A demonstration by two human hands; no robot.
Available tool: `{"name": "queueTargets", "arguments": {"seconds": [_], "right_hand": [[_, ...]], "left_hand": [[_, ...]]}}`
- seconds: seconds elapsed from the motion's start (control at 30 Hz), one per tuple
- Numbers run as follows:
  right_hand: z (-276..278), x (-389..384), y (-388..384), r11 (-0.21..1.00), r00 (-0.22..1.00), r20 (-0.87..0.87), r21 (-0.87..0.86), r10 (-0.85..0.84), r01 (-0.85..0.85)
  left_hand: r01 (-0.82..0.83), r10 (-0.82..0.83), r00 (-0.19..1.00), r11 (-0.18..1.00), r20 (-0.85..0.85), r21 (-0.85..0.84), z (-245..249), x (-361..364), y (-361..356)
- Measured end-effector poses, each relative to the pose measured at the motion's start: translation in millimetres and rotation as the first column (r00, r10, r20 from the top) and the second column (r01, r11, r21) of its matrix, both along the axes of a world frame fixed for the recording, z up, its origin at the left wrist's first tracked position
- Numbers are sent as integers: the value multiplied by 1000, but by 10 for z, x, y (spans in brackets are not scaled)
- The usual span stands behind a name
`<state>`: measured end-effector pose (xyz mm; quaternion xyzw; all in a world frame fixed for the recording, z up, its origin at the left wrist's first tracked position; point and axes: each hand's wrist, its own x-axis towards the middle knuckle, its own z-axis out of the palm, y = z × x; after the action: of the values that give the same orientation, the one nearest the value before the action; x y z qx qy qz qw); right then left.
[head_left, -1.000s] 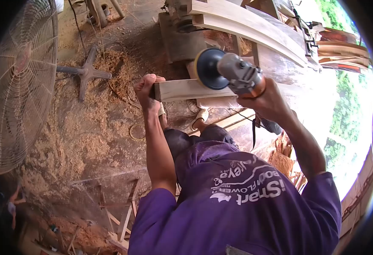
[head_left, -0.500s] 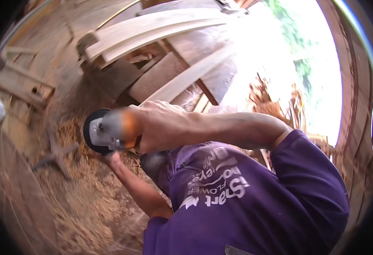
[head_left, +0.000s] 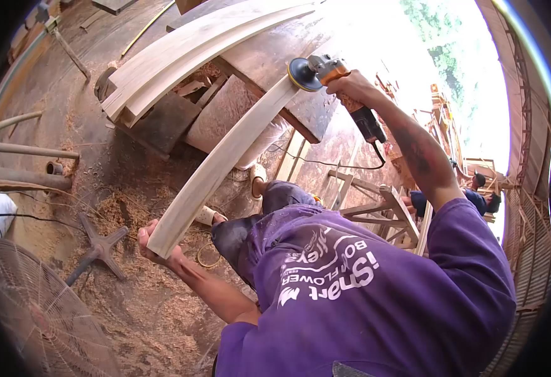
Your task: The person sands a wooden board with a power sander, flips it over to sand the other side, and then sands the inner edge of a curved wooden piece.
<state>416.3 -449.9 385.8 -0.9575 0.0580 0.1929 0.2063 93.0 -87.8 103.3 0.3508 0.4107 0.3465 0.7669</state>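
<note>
My right hand [head_left: 354, 89] grips the body of an orange and black angle grinder [head_left: 360, 113]. Its round sanding disc [head_left: 304, 74] is at the far end of a long curved wooden board [head_left: 231, 154], apparently against the surface. At the near end of this board my left hand [head_left: 154, 242] is closed around the edge, thumb on one side and fingers on the other. The board slants from my left hand up to a dark worktable [head_left: 275, 63], where its far end rests. A black cord [head_left: 351, 166] trails from the grinder.
More curved boards [head_left: 193, 47] lie stacked on the worktable. A fan [head_left: 39, 314] and a metal cross-shaped stand [head_left: 102, 246] are at lower left on the shaving-strewn floor [head_left: 156, 314]. Wooden frames [head_left: 382, 207] stand at right, with other people [head_left: 476, 195] beyond.
My right hand has swept the grinder away from near my left hand, up and right to the board's far end. My left hand stays at the near end.
</note>
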Motion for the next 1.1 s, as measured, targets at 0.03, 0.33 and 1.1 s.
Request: {"name": "queueTargets", "arguments": {"seconds": [0.03, 0.33, 1.1], "right_hand": [[-75, -14, -10, 1000, 1000, -2, 7, -4, 4], [6, -1402, 1355, 896, 897, -126, 207, 423, -394], [-105, -139, -586, 986, 997, -8, 150, -71, 71]], "left_hand": [[-8, 8, 1000, 1000, -4, -14, -19, -3, 3], [72, -72, 997, 997, 41, 12, -106, -81, 162], [115, -126, 991, 976, 47, 182, 803, -60, 70]]}}
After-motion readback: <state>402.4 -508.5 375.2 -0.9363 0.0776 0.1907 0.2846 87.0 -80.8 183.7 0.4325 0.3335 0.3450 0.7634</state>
